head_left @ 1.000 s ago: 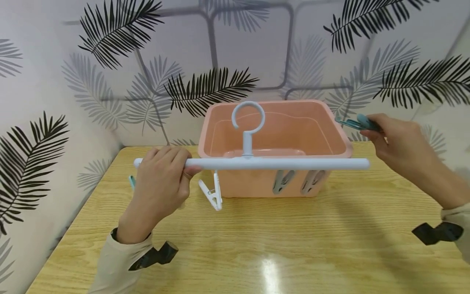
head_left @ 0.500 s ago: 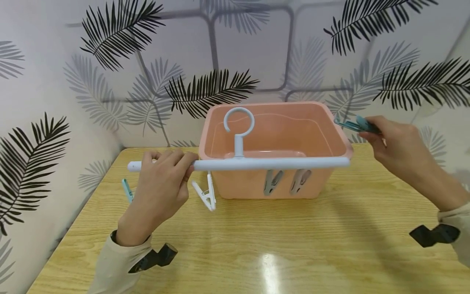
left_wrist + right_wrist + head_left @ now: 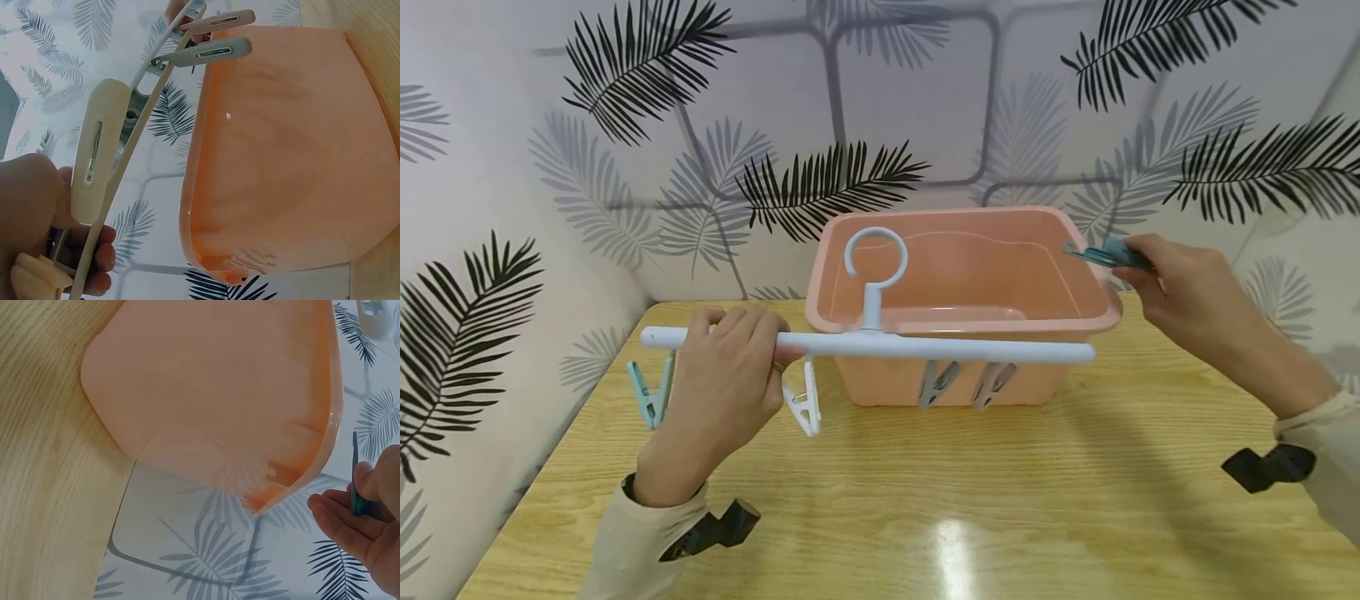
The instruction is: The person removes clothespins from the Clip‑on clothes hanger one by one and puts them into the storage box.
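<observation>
Wall [image 3: 917, 100]: pale bkgd, blk + grey palm-leaf print, grey lines running thru
Table [image 3: 850, 492]: yellowish wood grain, bright glare patch low in head view
Tub [image 3: 985, 258]: peach plastic, upright at back of table, nr wall
Hanger [image 3: 925, 347]: straight pale bar, held up, crosses in front of tub in head view, R end a bit lower; ring hook [image 3: 904, 257] sticks up, small gap in ring
L hand [image 3: 722, 379]: mine, gripping bar L of hook; L wrist view shows fingertips wrapped under it
Grey clip [image 3: 937, 385]: on bar R of hook, hangs down against tub's front as seen from head
Pinkish-grey clip [image 3: 994, 386]: just beside it, further R, same hang
White clip [image 3: 806, 407]: under bar, just R of my L hand, top partly hidden
L teal clip [image 3: 652, 402]: other side of same hand, nr bar's L end, partly hidden too
R hand [image 3: 1195, 292]: mine, thumb + fingers pinching a clip
Held teal clip [image 3: 1105, 252]: nr tub's rear R corner, apart from rim in R wrist view
Sleeves [image 3: 647, 550]: beige, blk mount [image 3: 741, 521] at each wrist
</observation>
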Tool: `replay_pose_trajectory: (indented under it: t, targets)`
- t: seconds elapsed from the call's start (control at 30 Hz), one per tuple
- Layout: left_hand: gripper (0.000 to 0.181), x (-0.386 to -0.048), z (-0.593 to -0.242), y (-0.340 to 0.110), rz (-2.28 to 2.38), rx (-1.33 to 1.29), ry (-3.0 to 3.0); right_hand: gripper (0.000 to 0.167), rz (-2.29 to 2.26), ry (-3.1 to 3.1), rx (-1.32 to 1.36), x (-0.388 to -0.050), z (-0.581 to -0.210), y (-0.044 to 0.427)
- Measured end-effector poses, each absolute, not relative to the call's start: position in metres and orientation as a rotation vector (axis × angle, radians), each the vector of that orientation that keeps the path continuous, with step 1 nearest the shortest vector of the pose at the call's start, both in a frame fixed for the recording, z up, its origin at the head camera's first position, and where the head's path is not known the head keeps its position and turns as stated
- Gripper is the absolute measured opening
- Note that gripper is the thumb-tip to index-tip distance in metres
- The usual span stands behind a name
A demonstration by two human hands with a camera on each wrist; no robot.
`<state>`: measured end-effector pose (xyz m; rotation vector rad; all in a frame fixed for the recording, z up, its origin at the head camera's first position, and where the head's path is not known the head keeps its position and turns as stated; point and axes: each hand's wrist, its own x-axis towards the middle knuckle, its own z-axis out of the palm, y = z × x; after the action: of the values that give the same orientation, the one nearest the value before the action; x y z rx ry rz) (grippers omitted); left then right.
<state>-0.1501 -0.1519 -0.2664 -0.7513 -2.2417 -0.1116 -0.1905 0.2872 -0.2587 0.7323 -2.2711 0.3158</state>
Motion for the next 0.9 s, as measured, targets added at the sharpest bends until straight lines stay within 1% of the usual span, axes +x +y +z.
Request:
replay_pose_trajectory:
  t: [0.3,0.43,0.7,0.9]
  targets:
    - [0.014,-0.152,-0.272,-0.155,-0.124,-0.744,-2.211,0.024,0.324,-2.322,0.753,-0.201,-0.260,0.278]
    - [0.014,-0.152,-0.273,-0.155,-0.135,-0.751,-2.202,0.026,0.334,-2.335,0.793,-0.206,-0.259,0.274]
    - [0.014,-0.153,-0.276,-0.156,-0.162,-0.743,-2.203,0.016,0.342,-2.377,0.797,-0.219,-0.255,0.263]
    - [0.015,-0.152,-0.278,-0.157,-0.164,-0.739,-2.221,0.014,0.329,-2.436,0.841,-0.230,-0.257,0.250]
